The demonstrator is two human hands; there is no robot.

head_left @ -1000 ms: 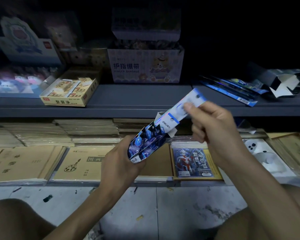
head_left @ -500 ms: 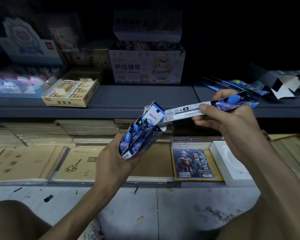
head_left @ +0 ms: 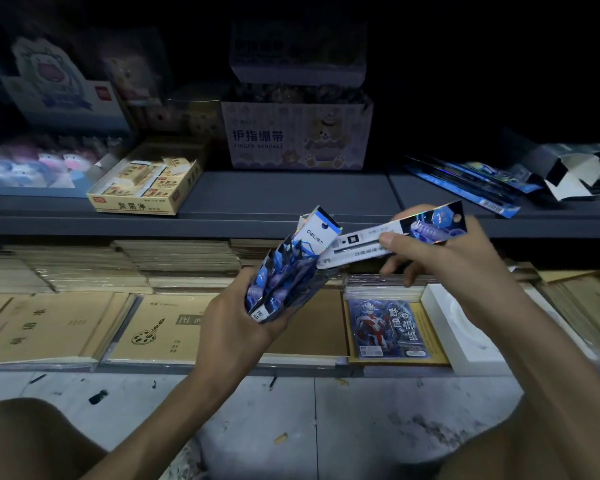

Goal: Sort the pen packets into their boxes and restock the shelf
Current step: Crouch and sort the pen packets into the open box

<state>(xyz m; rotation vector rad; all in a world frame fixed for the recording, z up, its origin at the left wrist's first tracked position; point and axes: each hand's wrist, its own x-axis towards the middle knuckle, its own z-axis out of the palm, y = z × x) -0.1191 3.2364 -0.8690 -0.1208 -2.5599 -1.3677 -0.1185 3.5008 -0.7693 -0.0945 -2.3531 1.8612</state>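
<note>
Left hand [head_left: 236, 317] gripping open pen box [head_left: 284, 275], right hand [head_left: 440, 265] pinching one packet [head_left: 392, 240] at the box mouth, more packets [head_left: 465, 183] lying on the shelf [head_left: 291, 199]

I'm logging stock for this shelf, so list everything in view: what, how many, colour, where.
pen box: one, blue, open-topped, held in left hand
pen packet: one, white and blue, held in right hand, its end near the box mouth
loose pen packets: several, blue, upper shelf, right
opened carton: one, dark with white inside, upper shelf, far right
eraser box: one, yellow, upper shelf, left
finger bandage box: one, pale lilac, upper shelf, centre
notebooks: several stacks, brown, lower shelf
card pack: one, blue, lower shelf, right
left hand: grips the pen box
right hand: pinches the pen packet
</note>
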